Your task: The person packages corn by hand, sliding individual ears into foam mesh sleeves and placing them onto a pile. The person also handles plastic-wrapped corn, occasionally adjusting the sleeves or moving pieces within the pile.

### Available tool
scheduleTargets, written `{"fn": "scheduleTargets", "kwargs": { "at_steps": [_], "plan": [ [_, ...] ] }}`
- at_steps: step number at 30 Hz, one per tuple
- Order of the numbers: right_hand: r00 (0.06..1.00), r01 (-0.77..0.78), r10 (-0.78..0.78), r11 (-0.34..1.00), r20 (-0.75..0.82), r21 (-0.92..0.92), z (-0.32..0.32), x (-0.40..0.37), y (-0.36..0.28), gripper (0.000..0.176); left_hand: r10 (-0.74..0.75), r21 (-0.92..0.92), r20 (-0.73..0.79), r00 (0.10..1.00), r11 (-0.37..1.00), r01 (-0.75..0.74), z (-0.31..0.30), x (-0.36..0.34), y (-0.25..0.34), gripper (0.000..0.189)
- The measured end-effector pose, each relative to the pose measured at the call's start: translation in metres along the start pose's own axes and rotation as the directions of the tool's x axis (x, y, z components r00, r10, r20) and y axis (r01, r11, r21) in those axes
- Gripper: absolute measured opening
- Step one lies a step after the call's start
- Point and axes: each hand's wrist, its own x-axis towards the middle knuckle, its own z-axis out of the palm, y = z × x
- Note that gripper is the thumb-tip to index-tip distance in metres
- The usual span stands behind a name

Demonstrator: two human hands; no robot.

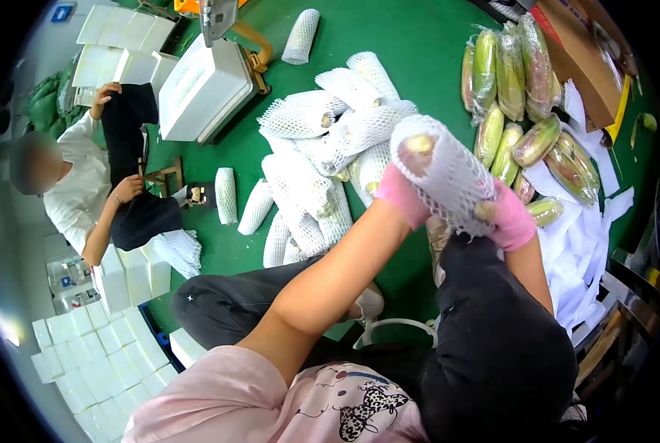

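An ear of corn in a white foam net sleeve [448, 171] is held over my lap, its cut end showing at the upper left opening. My left hand [402, 196], in a pink glove, grips the sleeve near that opening; its fingers are partly hidden behind the net. At the lower right end, my right hand [513, 218], also in a pink glove, is closed around the sleeve. Beyond my left hand lies a heap of netted corn ears [300, 184] on the green floor. Plastic-wrapped corn ears [509, 70] lie to the right, nearest my right hand.
Loose white foam sleeves [577, 258] are piled at the right. Behind the wrapped corn stands a cardboard box [577, 63]. A white foam box [201, 88] sits at the upper left, near a seated person [79, 177]. Stacked white foam boxes [97, 369] fill the lower left.
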Motion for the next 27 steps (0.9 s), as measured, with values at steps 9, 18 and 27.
{"fn": "scheduleTargets", "kwargs": {
  "at_steps": [9,18,27],
  "plan": [
    [0.774,-0.048,-0.486,0.596,-0.407,-0.802,-0.047,-0.032,0.045,0.048,-0.635,-0.686,0.351,0.688,-0.674,-0.273,-0.018,-0.029,-0.138,0.047],
    [0.262,-0.291,-0.569,0.723,-0.779,-0.626,-0.081,-0.215,0.017,0.031,-0.936,-0.869,0.148,0.319,0.031,0.494,0.11,-0.109,-0.19,0.047],
    [0.282,-0.441,-0.662,0.554,-0.695,-0.706,-0.114,-0.159,0.082,0.036,-0.571,-0.941,-0.086,0.817,0.315,0.121,0.018,-0.031,0.035,0.054]
  ]
}}
